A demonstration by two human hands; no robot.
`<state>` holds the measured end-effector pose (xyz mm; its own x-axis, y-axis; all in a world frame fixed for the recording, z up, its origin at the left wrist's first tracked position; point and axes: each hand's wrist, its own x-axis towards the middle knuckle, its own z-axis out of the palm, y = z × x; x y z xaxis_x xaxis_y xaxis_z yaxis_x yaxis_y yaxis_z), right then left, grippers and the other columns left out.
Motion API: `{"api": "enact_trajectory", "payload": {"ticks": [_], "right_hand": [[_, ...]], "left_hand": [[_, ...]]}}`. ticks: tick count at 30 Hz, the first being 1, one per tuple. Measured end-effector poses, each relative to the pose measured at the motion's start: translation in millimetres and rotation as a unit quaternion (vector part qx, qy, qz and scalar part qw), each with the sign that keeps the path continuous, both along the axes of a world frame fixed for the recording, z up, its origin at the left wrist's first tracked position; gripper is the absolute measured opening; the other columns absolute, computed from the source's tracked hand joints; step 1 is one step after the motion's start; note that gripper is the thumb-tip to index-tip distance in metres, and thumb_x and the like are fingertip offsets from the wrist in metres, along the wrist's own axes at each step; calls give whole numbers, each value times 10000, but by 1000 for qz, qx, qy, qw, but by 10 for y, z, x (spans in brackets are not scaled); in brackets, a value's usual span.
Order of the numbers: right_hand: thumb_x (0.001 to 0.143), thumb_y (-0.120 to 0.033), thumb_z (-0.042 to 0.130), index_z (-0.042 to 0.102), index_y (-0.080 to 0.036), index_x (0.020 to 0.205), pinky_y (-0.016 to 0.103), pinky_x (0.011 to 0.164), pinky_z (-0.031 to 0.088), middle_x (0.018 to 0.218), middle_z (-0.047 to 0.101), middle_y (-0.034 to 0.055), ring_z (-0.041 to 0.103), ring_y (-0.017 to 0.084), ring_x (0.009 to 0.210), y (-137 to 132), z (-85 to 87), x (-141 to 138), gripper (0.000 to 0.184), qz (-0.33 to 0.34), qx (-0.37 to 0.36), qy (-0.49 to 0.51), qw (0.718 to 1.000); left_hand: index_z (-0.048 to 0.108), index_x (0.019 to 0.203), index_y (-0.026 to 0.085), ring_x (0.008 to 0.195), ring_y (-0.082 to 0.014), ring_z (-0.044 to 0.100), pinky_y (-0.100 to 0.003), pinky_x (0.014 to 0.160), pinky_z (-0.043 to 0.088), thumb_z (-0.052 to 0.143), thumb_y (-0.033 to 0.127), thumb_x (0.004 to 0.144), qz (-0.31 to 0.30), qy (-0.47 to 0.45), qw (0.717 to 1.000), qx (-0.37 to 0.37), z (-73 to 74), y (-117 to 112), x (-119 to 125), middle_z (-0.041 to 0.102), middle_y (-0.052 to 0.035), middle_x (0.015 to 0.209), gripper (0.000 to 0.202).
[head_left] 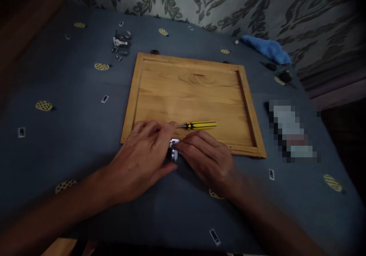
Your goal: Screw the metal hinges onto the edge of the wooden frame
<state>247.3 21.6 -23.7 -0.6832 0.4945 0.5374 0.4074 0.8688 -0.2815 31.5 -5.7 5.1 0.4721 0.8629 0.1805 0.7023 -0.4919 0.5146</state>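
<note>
The metal fitting (174, 155) is partly covered by the left hand (140, 156) and by the fingertips of the right hand (210, 156); whether anything small is pinched there cannot be told. The tip of the screwdriver (201, 125) is hidden by the left hand, and the near edge of the wooden panel (183, 92) is covered in part by both. To the right hand's right, a slab-shaped object (291, 128) is blurred into blocks. Beyond it, a dark item (283, 74), perhaps a tool, is lost in dimness
</note>
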Motion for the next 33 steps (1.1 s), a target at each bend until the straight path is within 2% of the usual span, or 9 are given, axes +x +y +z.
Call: {"api": "enact_trajectory", "payload": {"ticks": [7, 12, 17, 20, 22, 25, 27, 30, 33], "right_hand": [[1031, -106, 588, 705, -153, 1119, 341, 758, 615, 869, 735, 70, 669, 208, 843, 4, -1, -24, 153, 9, -29, 12, 999], [1037, -154, 611, 654, -175, 1286, 353, 776, 623, 907, 762, 59, 697, 207, 854, 77, 32, 52, 255, 12, -28, -13, 999], [1018, -179, 660, 578, -216, 1420, 335, 724, 607, 914, 764, 37, 687, 199, 814, 219, 125, 244, 412, 1, -48, -20, 999], [1000, -193, 684, 641, -219, 1346, 372, 747, 603, 968, 753, 71, 685, 227, 864, 283, 163, 324, 350, -62, -23, -25, 998], [1001, -198, 678, 690, -230, 1258, 391, 755, 597, 979, 743, 81, 681, 240, 887, 297, 181, 335, 259, -79, -12, -12, 997], [1014, -184, 656, 722, -214, 1084, 365, 746, 590, 906, 720, 64, 668, 214, 861, 271, 180, 290, 101, -48, -50, 14, 997], [1029, -185, 632, 716, -191, 1001, 347, 733, 587, 885, 718, 64, 657, 201, 850, 237, 151, 239, 89, -14, -68, 23, 997], [1041, -183, 602, 721, -161, 980, 343, 719, 580, 908, 732, 81, 646, 203, 853, 192, 80, 171, 135, 21, -57, 21, 998], [1041, -161, 590, 737, -156, 1005, 337, 730, 573, 920, 730, 80, 638, 201, 861, 159, 31, 137, 152, 22, -57, 6, 998]], "left_hand": [[418, 1424, 195, 1132, -305, 656, -432, 940, 520, 829, 182, 843, 3, 10, 1000, 6, -13, -5, -2, 731, -73, 1160, 712], [421, 1399, 194, 1116, -308, 666, -435, 929, 528, 852, 196, 837, -4, 13, 1000, 10, 3, 0, -8, 735, -83, 1160, 708], [415, 1425, 205, 1162, -322, 658, -463, 967, 525, 851, 219, 849, 0, 9, 1000, 0, -5, -4, -12, 739, -83, 1184, 723], [418, 1440, 216, 1177, -321, 656, -471, 995, 521, 847, 248, 863, 1, 4, 1000, -2, -11, -8, -13, 741, -72, 1189, 720], [427, 1433, 209, 1169, -324, 660, -474, 995, 527, 861, 261, 852, 1, 3, 1000, -6, -7, -7, -13, 747, -71, 1175, 727], [442, 1421, 209, 1169, -329, 663, -480, 997, 537, 881, 254, 833, 6, 7, 1000, -15, 5, -2, -12, 740, -72, 1173, 735], [446, 1427, 216, 1174, -336, 661, -495, 1001, 542, 888, 271, 829, 14, 11, 1000, -21, 8, 2, -12, 724, -79, 1186, 746], [445, 1430, 220, 1178, -343, 658, -520, 1009, 547, 876, 283, 841, 18, 18, 999, -26, 0, 3, -14, 711, -91, 1208, 732], [455, 1414, 221, 1173, -347, 664, -531, 1000, 557, 866, 271, 840, 23, 21, 999, -22, -15, 2, -16, 710, -96, 1216, 708]]}}
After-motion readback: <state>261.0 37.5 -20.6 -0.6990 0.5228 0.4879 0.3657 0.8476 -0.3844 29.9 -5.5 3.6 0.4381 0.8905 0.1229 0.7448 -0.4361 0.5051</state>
